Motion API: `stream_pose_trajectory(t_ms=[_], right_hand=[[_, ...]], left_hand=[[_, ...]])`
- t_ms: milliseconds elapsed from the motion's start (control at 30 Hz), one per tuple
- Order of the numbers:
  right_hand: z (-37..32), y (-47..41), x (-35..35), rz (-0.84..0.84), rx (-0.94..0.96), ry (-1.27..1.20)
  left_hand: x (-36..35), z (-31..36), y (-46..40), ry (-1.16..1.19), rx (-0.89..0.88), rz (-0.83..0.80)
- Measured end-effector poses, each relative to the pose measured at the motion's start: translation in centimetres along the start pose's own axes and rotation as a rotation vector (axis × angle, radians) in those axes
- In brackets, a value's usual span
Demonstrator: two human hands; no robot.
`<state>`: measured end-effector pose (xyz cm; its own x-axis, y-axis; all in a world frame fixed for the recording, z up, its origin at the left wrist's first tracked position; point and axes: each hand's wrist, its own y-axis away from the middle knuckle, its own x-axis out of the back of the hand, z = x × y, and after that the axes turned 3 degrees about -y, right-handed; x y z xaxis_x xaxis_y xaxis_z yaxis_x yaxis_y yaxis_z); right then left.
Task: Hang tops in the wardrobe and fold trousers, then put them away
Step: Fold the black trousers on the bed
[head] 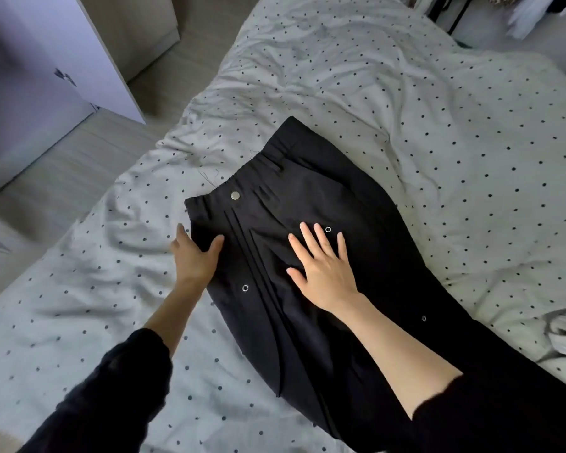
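Across most of the view spreads a bed covered by a pale duvet (406, 103) dotted with small dark spots, its cloth rumpled into soft creases. At the upper left stands a white wardrobe door (40, 76), beside a strip of light wood-look floor (62, 165). At the top right corner, blurred hanging clothes (523, 14) show, too unclear to name further.

On the duvet lie the black trousers (307, 207), spread flat and set on a slant, with the elastic waistband (242, 178) toward the upper left and the legs running down to the lower right edge of the view, where they pass under the right forearm. Pressed pleats run down from the waistband. A silver snap button (235, 195) sits on the waistband, and small metal eyelets (245, 288) dot the cloth lower down.

Both arms wear dark sleeves (111, 387) pushed up from the wrists. The right hand (324, 266) lies flat on the trousers below the waistband, fingers straight and slightly spread, palm down on the cloth near one eyelet. The left hand (196, 253) is at the near side edge of the trousers just below the waistband: its thumb rests on top of the black cloth, while the fingers sit at the edge against the duvet; whether they tuck under the cloth cannot be told. The two hands are apart, with the pleats between them.
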<state>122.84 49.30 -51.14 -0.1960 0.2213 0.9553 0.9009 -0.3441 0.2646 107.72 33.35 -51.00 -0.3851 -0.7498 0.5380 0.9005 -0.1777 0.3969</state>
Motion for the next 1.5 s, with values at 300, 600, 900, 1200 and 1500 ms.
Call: stream_pose_trajectory(t_ms=[300,600,900,1200,1500], right_hand=[[1.4,16.6,-6.0,-0.116,-0.210,-0.214],[10.3,32.2,-11.8,-0.375,-0.461,-0.339],[13.5,35.0,-16.5,-0.156,-0.713,-1.080],[16.2,40.8,-14.3,-0.329,-0.770,-1.324],[23.6,51.7,-10.6,-0.261,-1.046,-1.243]], left_hand=[[-3.1,-5.0,13.1,0.177,0.096,-0.055],[-10.5,-9.6,25.6,0.219,0.170,-0.200],[-21.8,-11.9,33.2,0.406,0.284,-0.142],[-18.9,-13.7,39.0,0.693,0.401,0.017],[-16.5,-13.0,42.6,0.712,0.527,0.052]])
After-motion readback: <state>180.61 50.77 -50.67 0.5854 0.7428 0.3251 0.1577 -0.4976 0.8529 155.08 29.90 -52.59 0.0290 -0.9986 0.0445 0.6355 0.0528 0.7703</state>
